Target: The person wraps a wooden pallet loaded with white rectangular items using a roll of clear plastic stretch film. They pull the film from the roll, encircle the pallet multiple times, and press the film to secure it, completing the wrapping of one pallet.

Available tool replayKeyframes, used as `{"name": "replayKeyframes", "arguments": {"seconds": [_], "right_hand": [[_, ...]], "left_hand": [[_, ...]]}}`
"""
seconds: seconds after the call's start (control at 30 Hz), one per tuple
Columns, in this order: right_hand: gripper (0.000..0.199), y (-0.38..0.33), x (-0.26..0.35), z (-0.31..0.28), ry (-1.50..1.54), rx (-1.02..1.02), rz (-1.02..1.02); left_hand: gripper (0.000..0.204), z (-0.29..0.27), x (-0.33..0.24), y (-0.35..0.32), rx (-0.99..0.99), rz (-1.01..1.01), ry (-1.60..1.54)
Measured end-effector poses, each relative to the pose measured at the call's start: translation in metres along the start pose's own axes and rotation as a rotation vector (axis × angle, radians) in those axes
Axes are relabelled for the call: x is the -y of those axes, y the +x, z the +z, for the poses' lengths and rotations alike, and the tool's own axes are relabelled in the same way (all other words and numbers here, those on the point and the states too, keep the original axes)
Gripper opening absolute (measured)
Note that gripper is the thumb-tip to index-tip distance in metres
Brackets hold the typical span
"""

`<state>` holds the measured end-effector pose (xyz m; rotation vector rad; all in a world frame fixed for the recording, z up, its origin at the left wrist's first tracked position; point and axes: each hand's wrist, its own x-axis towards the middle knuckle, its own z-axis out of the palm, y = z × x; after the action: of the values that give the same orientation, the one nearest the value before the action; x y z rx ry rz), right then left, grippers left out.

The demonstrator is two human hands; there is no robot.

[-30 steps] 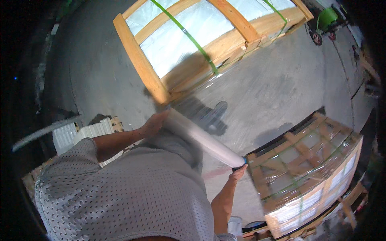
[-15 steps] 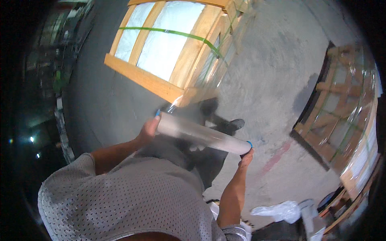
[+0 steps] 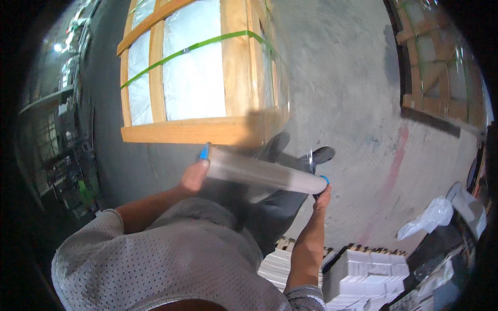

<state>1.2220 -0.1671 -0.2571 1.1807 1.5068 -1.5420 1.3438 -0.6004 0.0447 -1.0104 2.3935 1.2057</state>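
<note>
Both hands are gripping one film roll (image 3: 265, 175): left hand (image 3: 194, 176) and right hand (image 3: 321, 197) closed on its ends, beside one of two crates (image 3: 207, 129).

I see a grey concrete floor (image 3: 353, 93) with a faint reddish stripe (image 3: 394, 166) running across it. A wooden crate (image 3: 207, 78) bound with a green strap (image 3: 192, 47) stands ahead, another wooden crate (image 3: 436, 67) at the right. Dim shelving (image 3: 57, 135) lines the left edge, white boxes (image 3: 363, 274) sit below.
</note>
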Motion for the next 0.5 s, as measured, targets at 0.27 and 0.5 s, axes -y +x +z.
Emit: {"name": "replayKeyframes", "arguments": {"seconds": [0.27,0.5], "right_hand": [[0.071,-0.031,-0.107,0.022,0.150,-0.087,0.083],[0.070,-0.078,-0.192,0.025,0.253,-0.119,0.086]], "left_hand": [[0.024,-0.044,0.014,0.004,0.247,0.253,0.297],[0.031,-0.059,0.051,-0.036,0.167,0.281,0.268]]}}
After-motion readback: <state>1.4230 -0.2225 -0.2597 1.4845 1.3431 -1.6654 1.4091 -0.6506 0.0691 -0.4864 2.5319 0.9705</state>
